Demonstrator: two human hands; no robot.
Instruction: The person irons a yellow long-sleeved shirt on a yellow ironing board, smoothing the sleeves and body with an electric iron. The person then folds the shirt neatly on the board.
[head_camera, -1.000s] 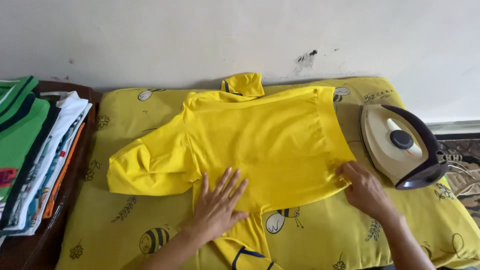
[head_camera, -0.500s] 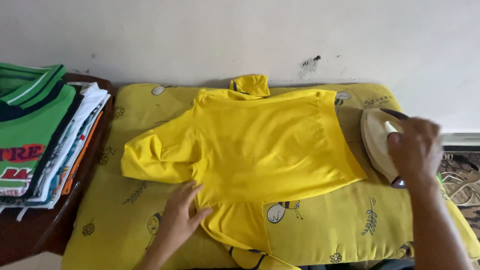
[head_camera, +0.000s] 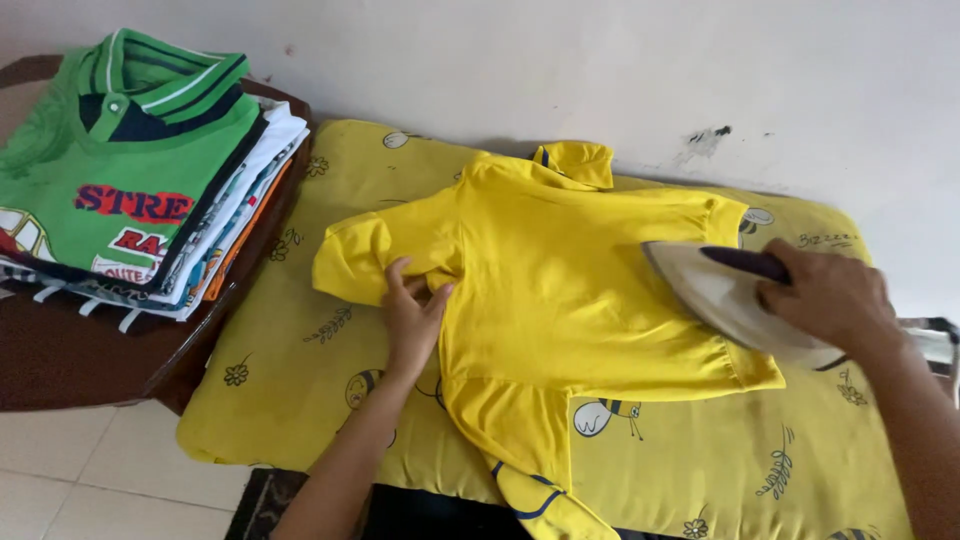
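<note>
A small yellow shirt (head_camera: 560, 270) lies spread on a yellow padded surface printed with bees (head_camera: 300, 350). My left hand (head_camera: 412, 315) presses on the shirt beside its left sleeve, fingers apart. My right hand (head_camera: 830, 298) grips the dark handle of a cream clothes iron (head_camera: 720, 295). The iron rests tilted on the shirt's right side, its tip pointing left. The shirt's collar sits at the far edge, and a sleeve hangs off the near edge.
A stack of folded clothes (head_camera: 130, 180) topped by a green polo sits on a dark wooden table (head_camera: 90, 360) at the left. A white wall (head_camera: 600, 70) runs behind. Pale floor tiles (head_camera: 90, 480) show at the lower left.
My right hand took hold of the iron and brought it left onto the shirt. My left hand slid from the shirt's lower part to the left sleeve. The view shifted left.
</note>
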